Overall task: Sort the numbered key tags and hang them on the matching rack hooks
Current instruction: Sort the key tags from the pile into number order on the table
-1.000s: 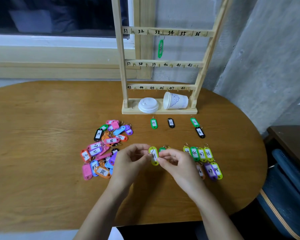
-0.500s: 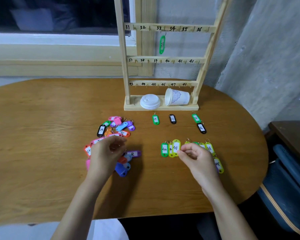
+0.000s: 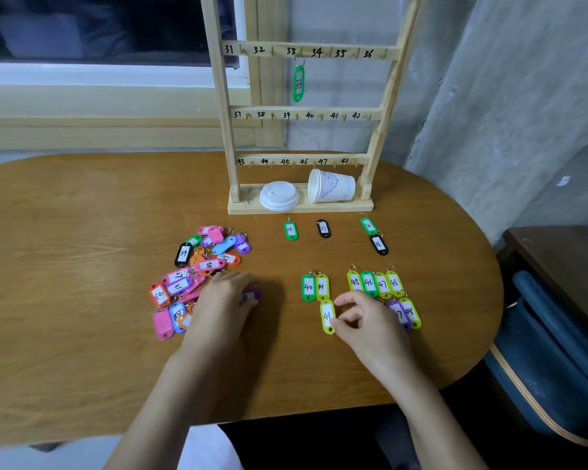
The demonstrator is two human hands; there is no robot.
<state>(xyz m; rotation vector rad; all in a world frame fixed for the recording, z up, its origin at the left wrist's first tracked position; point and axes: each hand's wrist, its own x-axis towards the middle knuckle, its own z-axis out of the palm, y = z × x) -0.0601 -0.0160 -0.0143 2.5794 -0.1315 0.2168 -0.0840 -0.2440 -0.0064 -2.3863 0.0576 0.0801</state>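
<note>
Tags lie grouped on the wooden table (image 3: 82,266) before the numbered wooden rack (image 3: 222,130), where one green tag marked 33 (image 3: 298,83) hangs: four single tags (image 3: 324,228) near its base, a pair marked 40 and 41 (image 3: 315,287), a row marked 45 to 48 (image 3: 374,283), and two more tags (image 3: 409,312) half hidden behind your right hand (image 3: 367,329). Its fingers (image 3: 336,322) pinch a yellow-green tag marked 41 (image 3: 326,315), flat on the table. Your left hand (image 3: 223,305) covers a purple tag (image 3: 253,295) beside the uncountable mixed pile (image 3: 190,276); whether it grasps that tag cannot be told.

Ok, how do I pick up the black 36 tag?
Pinch the black 36 tag across its long side edges, coming from above near its lower end: it lies flat, and its ring end is right by a green tag.
</note>
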